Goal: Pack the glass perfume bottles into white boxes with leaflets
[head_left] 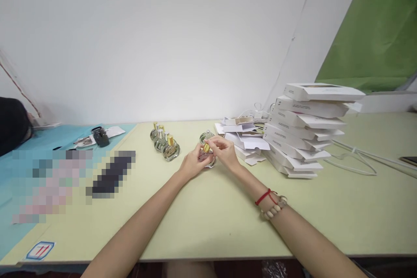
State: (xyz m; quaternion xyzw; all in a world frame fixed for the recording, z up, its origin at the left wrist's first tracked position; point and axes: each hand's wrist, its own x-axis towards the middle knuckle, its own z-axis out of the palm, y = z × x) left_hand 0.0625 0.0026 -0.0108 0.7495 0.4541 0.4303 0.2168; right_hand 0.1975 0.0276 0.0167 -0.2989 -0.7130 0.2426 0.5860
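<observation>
In the head view, a small round glass bottle (210, 162) with a gold spray top (206, 147) stands on the table between my hands. My left hand (194, 163) is closed around the bottle's left side. The fingers of my right hand (223, 151) pinch the gold top from the right. Just behind stands another glass bottle (206, 136), partly covered by my right hand. Off to the left, several similar glass bottles (171, 152) with gold and silver tops are grouped in rows.
Tall stacked white boxes (296, 132) stand on the right, beside loose flattened cartons (246, 139). White cables (355, 156) lie farther right. A dark jar (100, 136) sits on the blue cover (127, 129) at left, near blurred-out items. A numbered label (40, 250) marks the front left corner.
</observation>
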